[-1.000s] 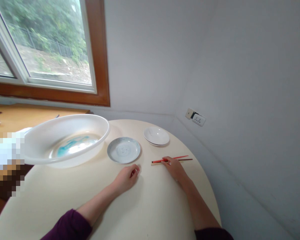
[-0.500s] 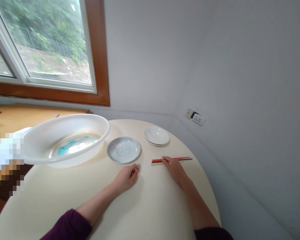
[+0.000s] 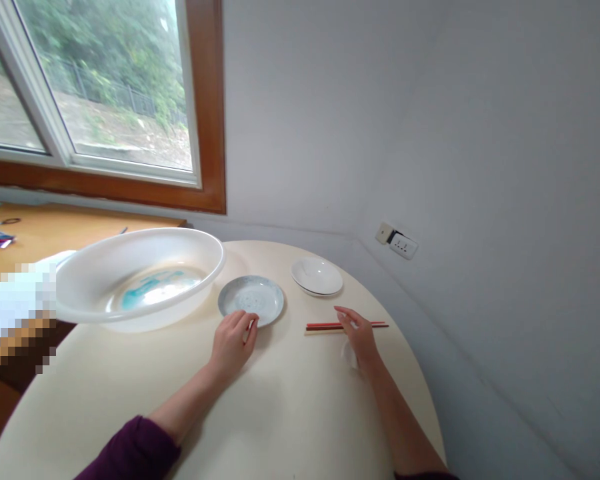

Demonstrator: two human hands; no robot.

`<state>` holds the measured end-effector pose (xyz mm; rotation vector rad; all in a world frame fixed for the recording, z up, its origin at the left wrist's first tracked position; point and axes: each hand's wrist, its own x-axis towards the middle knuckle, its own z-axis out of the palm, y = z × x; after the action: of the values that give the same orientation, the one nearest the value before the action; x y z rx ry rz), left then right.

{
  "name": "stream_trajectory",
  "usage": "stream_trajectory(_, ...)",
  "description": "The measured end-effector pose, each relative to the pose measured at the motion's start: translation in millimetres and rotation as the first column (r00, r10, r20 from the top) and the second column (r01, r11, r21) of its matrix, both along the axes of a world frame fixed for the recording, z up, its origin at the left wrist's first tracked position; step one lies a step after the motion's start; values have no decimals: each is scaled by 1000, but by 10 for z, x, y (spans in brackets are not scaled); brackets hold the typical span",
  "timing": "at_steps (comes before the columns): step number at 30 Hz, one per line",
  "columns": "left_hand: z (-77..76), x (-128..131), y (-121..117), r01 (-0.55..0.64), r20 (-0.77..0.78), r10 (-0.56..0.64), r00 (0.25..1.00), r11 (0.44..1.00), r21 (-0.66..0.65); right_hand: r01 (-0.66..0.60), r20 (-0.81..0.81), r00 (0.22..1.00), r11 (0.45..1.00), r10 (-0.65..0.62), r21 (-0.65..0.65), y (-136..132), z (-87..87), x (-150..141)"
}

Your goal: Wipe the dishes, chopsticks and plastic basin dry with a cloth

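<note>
Around chopsticks [image 3: 325,327], patterned plate [image 3: 263,298], white dishes [image 3: 317,275], basin [image 3: 145,250]

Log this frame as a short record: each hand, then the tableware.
Left hand: fingers curled, at the near edge of the plate; contact unclear
Right hand: over the chopsticks; grip unclear
Chopsticks: red, dark and pale, side by side on the table
Plate: between the basin and the white crockery

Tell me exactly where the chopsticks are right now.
In the head view, the chopsticks lie on the right side of the round table, nearer than the white dishes, partly hidden behind the right hand.
</note>
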<state>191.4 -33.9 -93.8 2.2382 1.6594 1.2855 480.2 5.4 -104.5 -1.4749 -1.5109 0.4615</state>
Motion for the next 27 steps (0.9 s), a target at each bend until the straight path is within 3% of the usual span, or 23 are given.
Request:
stream_trajectory(5, -58, -117, 17, -195, -89, 198, 976, 980, 34, -65, -284, 958, 994, 39, -85, -87, 95, -97)
stream_trajectory(10, -199, -183, 81, -327, -71, 320, 945, 933, -150, -199, -576, 808, 977, 122, -72, -117, 161, -155)
stream_trajectory(15, -258, -209, 120, -289, -69, 282, 957, 901, -325, -292, -674, 711, 956, 201, -23, -92, 132, -169)
stream_trajectory(21, -198, -225, 125, -239, 6, 264, 964, 881, -408, -325, -699, 691, 943, 184, -72, -122, 115, -250)
stream_trajectory(27, -207, -251, 150, -228, 76, 281, 957, 886, -404, -313, -715, 680, 946, 162, -83, -159, 109, -340)
